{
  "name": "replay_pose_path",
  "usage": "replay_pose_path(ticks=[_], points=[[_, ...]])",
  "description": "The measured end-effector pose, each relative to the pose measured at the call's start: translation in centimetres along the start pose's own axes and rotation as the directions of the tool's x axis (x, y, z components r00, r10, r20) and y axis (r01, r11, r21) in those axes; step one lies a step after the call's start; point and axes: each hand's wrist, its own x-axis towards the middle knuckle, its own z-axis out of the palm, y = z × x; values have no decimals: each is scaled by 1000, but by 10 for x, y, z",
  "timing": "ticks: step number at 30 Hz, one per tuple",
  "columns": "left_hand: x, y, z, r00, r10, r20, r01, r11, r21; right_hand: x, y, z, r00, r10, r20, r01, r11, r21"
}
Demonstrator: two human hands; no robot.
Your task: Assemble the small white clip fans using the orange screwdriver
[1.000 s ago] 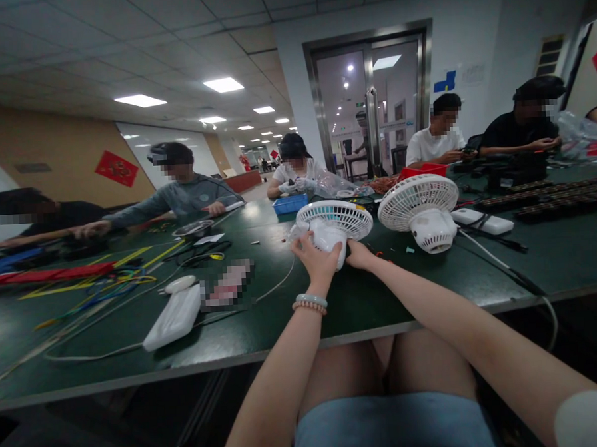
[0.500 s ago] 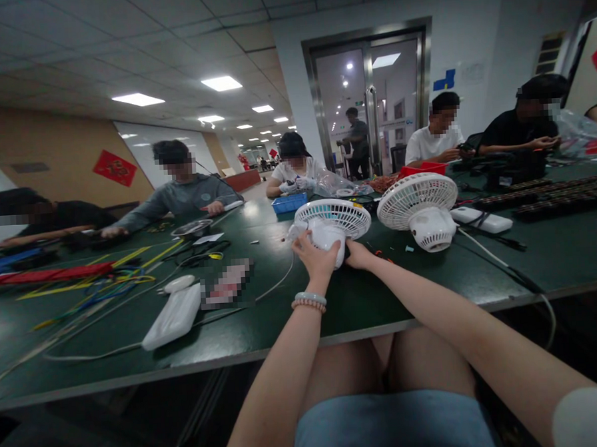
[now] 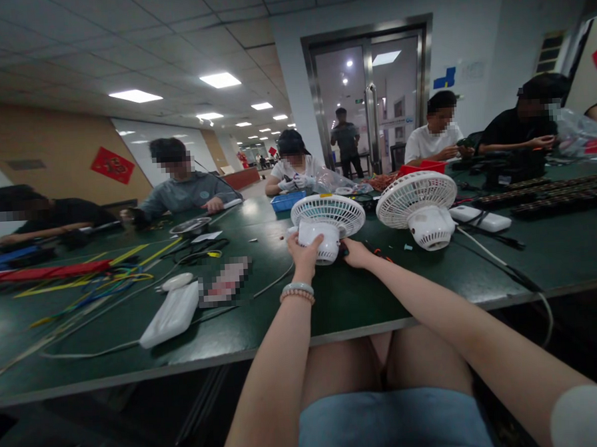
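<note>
A white fan head (image 3: 324,234) with a round slatted grille rests on the green table in front of me, grille facing away and its motor housing toward me. My left hand (image 3: 304,255) grips the left side of that housing, thumb across its back. At the housing's right side my right hand (image 3: 357,254) is closed around something small and dark, mostly hidden by the fingers. A second white fan head (image 3: 431,226) lies to the right, with nobody touching it.
On the left lie a white power strip-like base (image 3: 172,317), a phone-shaped blurred item (image 3: 226,280) and coloured wires (image 3: 96,287). Beyond the fans stand a blue bin (image 3: 288,202) and a red bin (image 3: 422,167). Several people sit around the table (image 3: 263,319).
The fan head has turned, so its vented back faces me more, and my left hand has shifted lower on the housing. My right hand stays at its right side.
</note>
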Motion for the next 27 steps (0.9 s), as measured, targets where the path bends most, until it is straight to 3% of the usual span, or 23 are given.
replay_pose_path(ticks=[5,11,13,16,19,21,27], points=[[8,-7,4,959,-249,134,276,928,-252,2,-2,3,999,-31,-10,31,999,-19],[14,-9,4,928,-350,129,373,867,-329,3,-7,7,1000,-17,-8,17,1000,22],[14,-7,0,933,-342,111,359,899,-251,3,-9,8,1000,-4,-12,5,1000,27],[13,-1,-5,956,-286,59,287,958,-4,4,-10,9,1000,-12,-19,12,1000,16],[9,5,-7,973,-225,-44,229,936,269,4,-11,8,999,-15,-30,15,1000,15],[5,9,-7,981,-174,-83,192,915,355,4,-11,8,999,-10,-31,10,1000,8],[-7,13,0,999,-33,29,13,857,515,4,-8,5,997,-62,-49,57,993,-103]])
